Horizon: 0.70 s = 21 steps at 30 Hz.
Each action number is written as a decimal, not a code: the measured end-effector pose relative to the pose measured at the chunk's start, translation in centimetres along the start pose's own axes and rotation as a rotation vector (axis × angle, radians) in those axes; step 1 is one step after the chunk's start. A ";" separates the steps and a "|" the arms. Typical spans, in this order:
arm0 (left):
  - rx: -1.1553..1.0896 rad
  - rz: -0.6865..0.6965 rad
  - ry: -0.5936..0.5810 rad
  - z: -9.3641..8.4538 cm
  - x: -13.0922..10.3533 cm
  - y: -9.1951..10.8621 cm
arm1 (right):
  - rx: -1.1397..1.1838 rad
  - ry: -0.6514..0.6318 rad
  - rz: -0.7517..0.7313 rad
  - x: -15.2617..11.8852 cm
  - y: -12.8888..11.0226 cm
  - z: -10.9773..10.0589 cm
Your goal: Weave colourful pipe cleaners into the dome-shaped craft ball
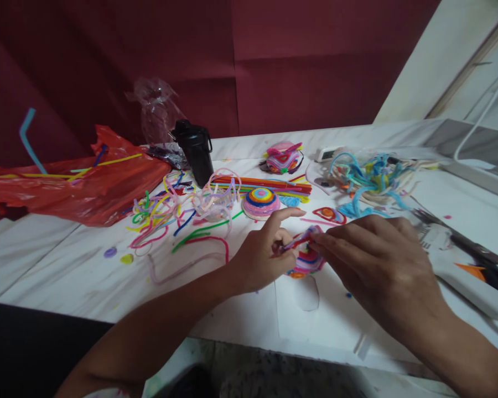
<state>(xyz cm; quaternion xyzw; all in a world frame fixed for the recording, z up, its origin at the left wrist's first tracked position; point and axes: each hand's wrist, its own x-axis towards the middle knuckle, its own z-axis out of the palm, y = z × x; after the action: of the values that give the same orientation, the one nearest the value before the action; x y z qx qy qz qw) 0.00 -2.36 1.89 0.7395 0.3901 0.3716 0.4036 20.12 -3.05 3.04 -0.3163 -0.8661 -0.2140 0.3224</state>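
A small craft piece made of striped, fuzzy pipe cleaners in pink, purple, red and orange is between my two hands. My left hand pinches its left edge, with the index finger stretched out above. From the right, the closed fingertips of my right hand grip its purple and red upper edge. These fingers partly cover the piece. Just beyond it lie a striped dome with coloured rings and a flat red and orange eye-shaped piece. A white paper sheet is below my hands.
Loose pipe cleaners and a bundle spread across the table. A black bottle stands behind, near a red plastic bag. A decorated craft sits at the back. At right are a blue tangle, scissors and a white tool.
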 end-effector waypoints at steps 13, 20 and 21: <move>-0.130 -0.034 -0.006 0.4 0.0 0.1 | 0.162 0.011 -0.020 -0.3 1.1 0.7; -0.268 -0.085 -0.017 0.4 0.0 0.2 | 0.231 0.037 0.002 -0.3 1.3 1.0; -0.272 -0.091 -0.018 0.4 0.0 0.2 | 0.230 0.039 0.003 -0.3 1.3 1.1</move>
<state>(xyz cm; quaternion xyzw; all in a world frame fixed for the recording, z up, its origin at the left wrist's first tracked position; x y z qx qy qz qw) 0.38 -2.52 1.93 0.6628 0.3659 0.3957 0.5199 20.74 -1.62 2.34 -0.2741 -0.8782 -0.1187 0.3736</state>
